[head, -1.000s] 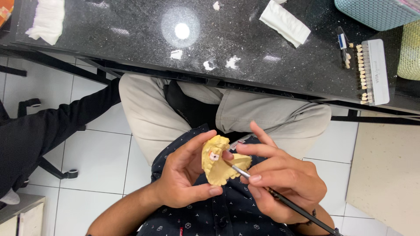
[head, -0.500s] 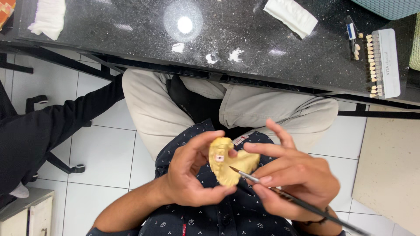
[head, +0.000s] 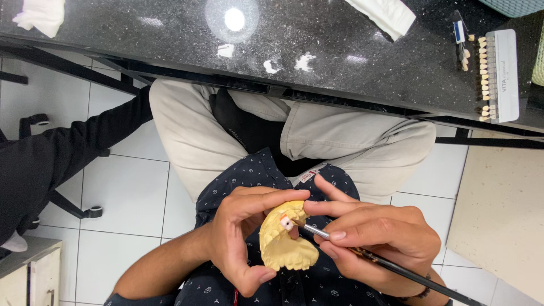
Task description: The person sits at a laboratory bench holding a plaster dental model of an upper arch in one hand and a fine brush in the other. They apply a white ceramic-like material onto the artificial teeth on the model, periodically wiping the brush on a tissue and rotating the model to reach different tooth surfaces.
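head view looks down on a yellow dental cast [head: 286,246], shaped like a jaw arch, held low in the frame above the person's lap. one tooth [head: 287,222] near the upper end of the cast is white with a touch of orange beside it, unlike the yellow plaster around it. the left hand [head: 241,238] wraps the cast from the left: its grip is closed on the cast, with the thumb pressed under the lower edge and the fingers curled over the top. the right hand [head: 377,241] sits just right of the cast, its grip pinched narrow on a thin brush [head: 391,265] with a silver ferrule and a dark handle that runs down and out toward the lower right corner. the brush tip touches the white tooth. the right index finger stretches toward the top of the cast and meets the left fingertips there.

behind the hands are a dark patterned shirt [head: 255,175] and beige trousers [head: 351,141]. further up, a black speckled worktop [head: 340,51] spans the frame. on it lie small white scraps [head: 305,61], a folded white cloth [head: 382,14] at the top edge, another white cloth [head: 41,16] at the far left, and a tooth shade guide [head: 493,76] at the right with a row of sample teeth. another person's dark-sleeved limb [head: 62,153] reaches in from the left over a white tiled floor [head: 130,198].
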